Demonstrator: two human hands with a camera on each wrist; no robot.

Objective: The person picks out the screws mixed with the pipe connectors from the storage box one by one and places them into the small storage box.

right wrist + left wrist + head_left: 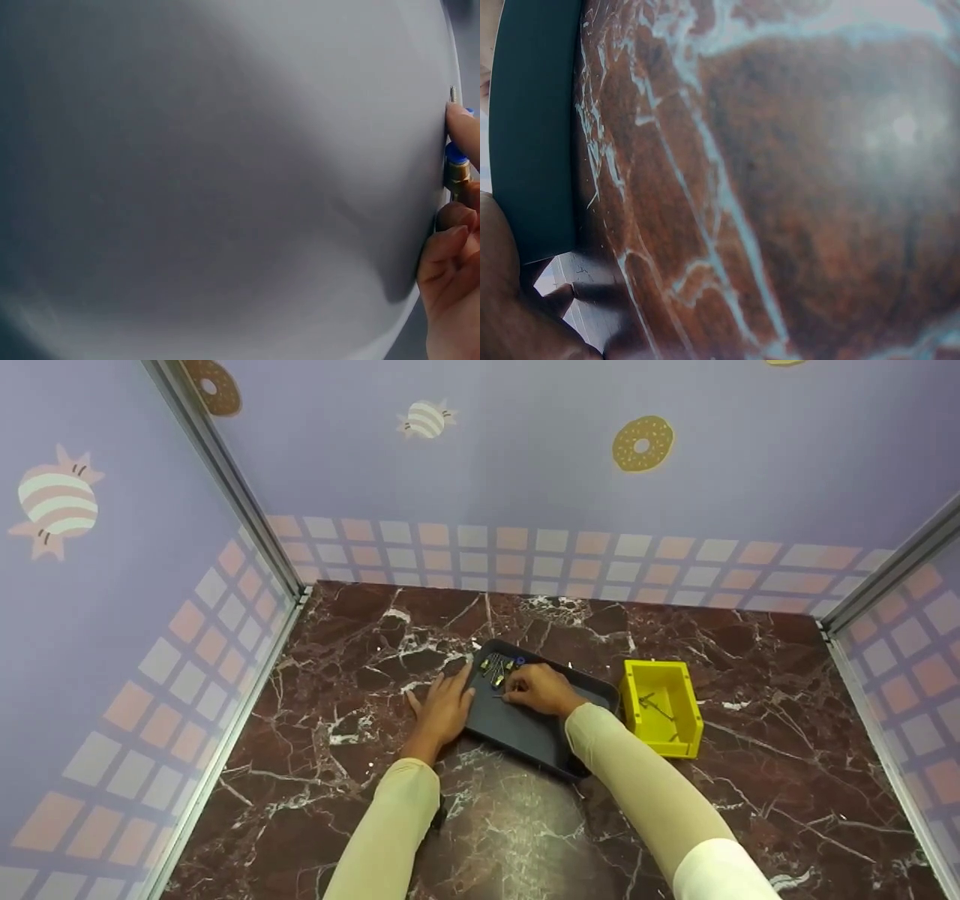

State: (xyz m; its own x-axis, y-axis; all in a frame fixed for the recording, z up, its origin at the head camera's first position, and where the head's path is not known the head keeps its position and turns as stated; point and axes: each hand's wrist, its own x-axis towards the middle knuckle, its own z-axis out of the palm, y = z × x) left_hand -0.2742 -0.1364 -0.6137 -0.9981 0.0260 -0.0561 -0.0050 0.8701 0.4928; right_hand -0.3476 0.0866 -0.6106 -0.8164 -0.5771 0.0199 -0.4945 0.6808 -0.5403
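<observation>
A black tray point(525, 727) lies at an angle on the marbled surface. My left hand point(444, 709) rests along its left rim, fingers stretched out; in the left wrist view that hand point(514, 300) shows beside the tray's dark side wall point(536, 135). Over the tray, my right hand point(541, 688) has its fingers curled and pinches a thin metal screw point(498, 697), mostly hidden by the fingertips. Close to those fingers lie several small brass fittings point(499, 680) and thin screws point(495, 664). The right wrist view has a blue-collared brass fitting point(456, 169) beside the right hand point(454, 270).
To the right of the tray stands a yellow bin point(663, 745) with several dark screws point(658, 706) inside. Purple patterned panels point(525, 472) enclose the surface at the back and both sides.
</observation>
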